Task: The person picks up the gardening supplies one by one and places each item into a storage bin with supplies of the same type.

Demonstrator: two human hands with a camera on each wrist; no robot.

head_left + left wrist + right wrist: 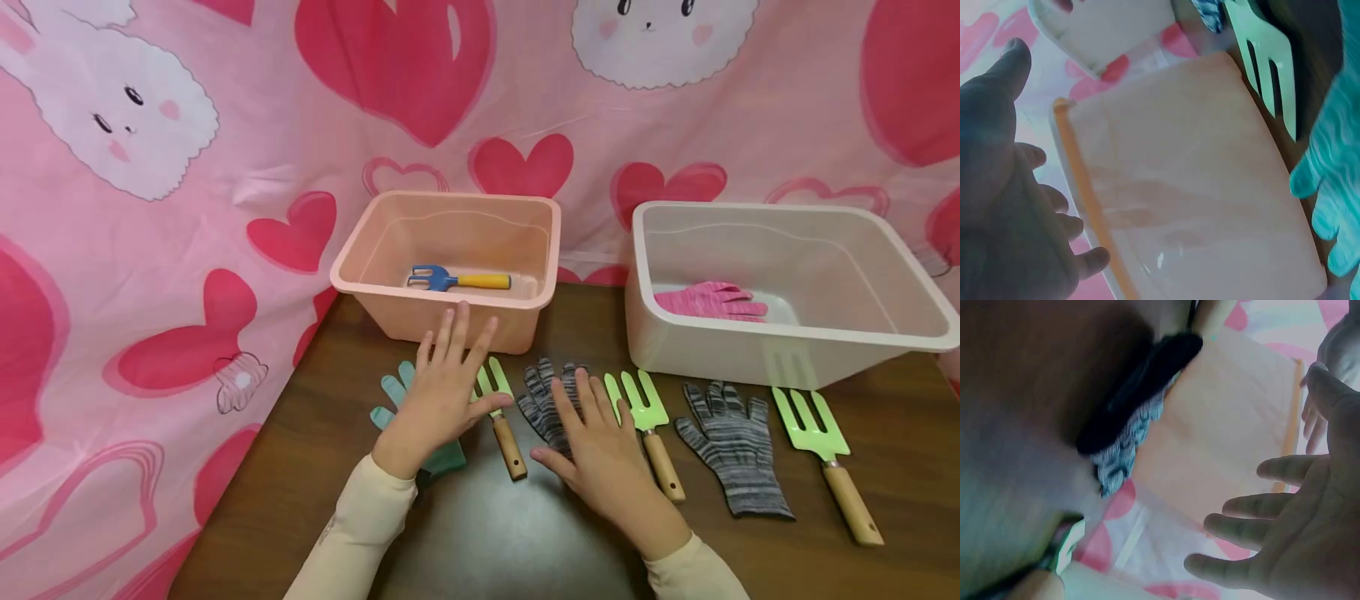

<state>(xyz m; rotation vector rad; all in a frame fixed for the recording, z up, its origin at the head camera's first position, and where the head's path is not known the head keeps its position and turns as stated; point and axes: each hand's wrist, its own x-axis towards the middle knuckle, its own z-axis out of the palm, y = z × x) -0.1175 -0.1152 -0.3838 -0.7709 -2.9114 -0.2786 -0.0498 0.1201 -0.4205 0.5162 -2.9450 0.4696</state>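
Note:
Both hands are held over the table with fingers spread and nothing in them. In the head view my left hand (442, 400) overlaps a teal glove (450, 457) and is beside a green hand fork (510, 448) with a wooden handle. My right hand (607, 462) partly hides a grey striped glove (542, 404); a second green hand fork (662, 462) lies just right of it. Farther right lie another grey striped glove (738, 458) and a third green fork (828, 454). The left wrist view shows the teal glove (1335, 181) beside a peach bin (1197, 156).
The peach bin (450, 321) stands behind the left hand, holding a blue fork (442, 278) with a yellow handle. At the back right a white bin (720, 354) contains a pink glove (708, 302). A pink heart-patterned cloth (262, 100) hangs behind and left of the brown table (300, 500).

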